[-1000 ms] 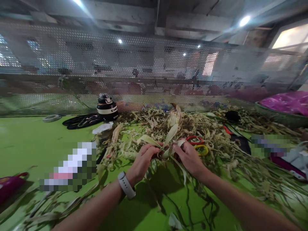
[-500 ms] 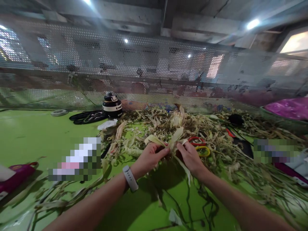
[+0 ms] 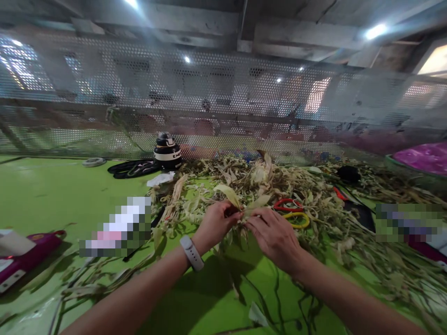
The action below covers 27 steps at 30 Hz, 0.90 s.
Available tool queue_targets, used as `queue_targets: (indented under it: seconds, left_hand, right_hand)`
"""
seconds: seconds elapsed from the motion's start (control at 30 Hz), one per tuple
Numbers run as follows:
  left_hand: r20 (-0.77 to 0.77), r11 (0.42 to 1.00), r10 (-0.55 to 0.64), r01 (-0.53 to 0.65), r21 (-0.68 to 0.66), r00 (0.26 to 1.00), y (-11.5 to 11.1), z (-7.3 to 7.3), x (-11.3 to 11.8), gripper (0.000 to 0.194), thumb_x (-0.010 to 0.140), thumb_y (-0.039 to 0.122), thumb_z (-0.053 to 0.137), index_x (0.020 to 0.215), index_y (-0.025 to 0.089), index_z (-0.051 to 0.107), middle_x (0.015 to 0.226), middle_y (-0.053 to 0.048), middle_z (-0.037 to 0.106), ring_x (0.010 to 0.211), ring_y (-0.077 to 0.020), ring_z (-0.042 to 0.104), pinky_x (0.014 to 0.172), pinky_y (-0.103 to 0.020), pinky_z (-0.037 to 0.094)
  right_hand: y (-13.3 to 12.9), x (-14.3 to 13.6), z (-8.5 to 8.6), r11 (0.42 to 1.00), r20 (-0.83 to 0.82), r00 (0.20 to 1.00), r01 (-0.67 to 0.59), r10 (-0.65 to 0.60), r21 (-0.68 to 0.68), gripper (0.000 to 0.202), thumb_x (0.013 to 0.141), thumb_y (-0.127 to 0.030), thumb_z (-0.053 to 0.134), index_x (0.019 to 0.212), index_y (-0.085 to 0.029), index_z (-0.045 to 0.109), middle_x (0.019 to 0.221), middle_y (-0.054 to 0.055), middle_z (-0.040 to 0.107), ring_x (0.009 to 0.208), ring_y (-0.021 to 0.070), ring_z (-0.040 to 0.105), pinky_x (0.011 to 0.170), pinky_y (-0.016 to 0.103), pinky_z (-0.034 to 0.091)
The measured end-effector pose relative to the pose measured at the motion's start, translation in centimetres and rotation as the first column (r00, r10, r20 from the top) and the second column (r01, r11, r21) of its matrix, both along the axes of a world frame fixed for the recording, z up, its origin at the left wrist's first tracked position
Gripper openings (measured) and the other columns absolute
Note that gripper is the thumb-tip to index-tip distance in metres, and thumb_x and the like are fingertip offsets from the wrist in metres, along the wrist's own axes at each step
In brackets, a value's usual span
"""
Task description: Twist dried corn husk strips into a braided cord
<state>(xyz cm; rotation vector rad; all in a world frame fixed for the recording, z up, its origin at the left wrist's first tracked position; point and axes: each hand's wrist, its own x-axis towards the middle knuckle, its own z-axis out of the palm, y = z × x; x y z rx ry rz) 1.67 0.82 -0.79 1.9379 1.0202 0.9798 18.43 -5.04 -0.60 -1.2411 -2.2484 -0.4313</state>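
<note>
Pale green dried husk leaves (image 3: 227,193) stick up from between my two hands above the green tabletop. My left hand (image 3: 217,223), with a white watch band (image 3: 192,252) at the wrist, pinches the husk leaves at their base. Close beside it, my right hand (image 3: 274,235) has its fingers bent together on the same bunch, with a leaf showing above the knuckles. Behind the hands spreads a heap of dried husks (image 3: 230,172). Red scissor handles (image 3: 288,204) and a yellow handle (image 3: 296,220) lie right of my right hand.
A black bottle (image 3: 168,153) stands at the back near a black cord coil (image 3: 132,168) and a tape roll (image 3: 94,162). A magenta tool (image 3: 33,256) lies far left. At far right is a tub with pink plastic (image 3: 424,156). A perforated screen (image 3: 209,102) runs behind.
My right hand has turned so its back faces up, and its fingers moved lower on the bunch. The leaf tips now lean apart. The view has shifted slightly left.
</note>
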Motion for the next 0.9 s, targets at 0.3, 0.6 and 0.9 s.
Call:
queue_targets:
  seconds: [0.3,0.6,0.9]
  left_hand:
    - [-0.1,0.959,-0.272,0.278,0.053,0.957,-0.7,1.2,0.1,0.012,0.077,0.019,0.051,0.077,0.014,0.062,0.072,-0.002,0.059,0.068,-0.0132,0.052,0.063,-0.023,0.04]
    - [0.43,0.854,-0.069,0.277,-0.441,0.9,-1.3,0.4,0.9,0.036,0.065,0.033,0.071,0.095,0.016,0.061,0.078,-0.001,0.063,0.07,-0.012,0.055,0.066,-0.023,0.042]
    - [0.616,0.67,0.038,0.437,-0.6,0.787,-1.2,0.0,1.1,0.034,0.057,0.028,0.078,0.088,0.018,0.067,0.073,0.001,0.063,0.062,-0.0079,0.056,0.066,-0.022,0.045]
  right_hand:
    - [0.9,0.7,0.3,0.958,-0.35,0.923,0.058,-0.159,-0.282,0.015,0.089,-0.025,0.039,0.086,-0.019,0.052,0.073,0.002,0.064,0.065,0.0158,0.06,0.06,0.024,0.042]
    - [0.6,-0.1,-0.1,0.895,-0.619,0.751,-0.086,-0.231,-0.439,0.018,0.087,-0.037,0.043,0.083,-0.021,0.051,0.06,-0.002,0.057,0.043,0.0121,0.053,0.044,0.022,0.038]
    - [0.4,-0.3,-0.1,0.891,-0.739,0.633,-0.169,-0.229,-0.421,0.015,0.087,-0.038,0.043,0.084,-0.022,0.044,0.047,-0.006,0.051,0.038,0.0137,0.056,0.039,0.021,0.042]
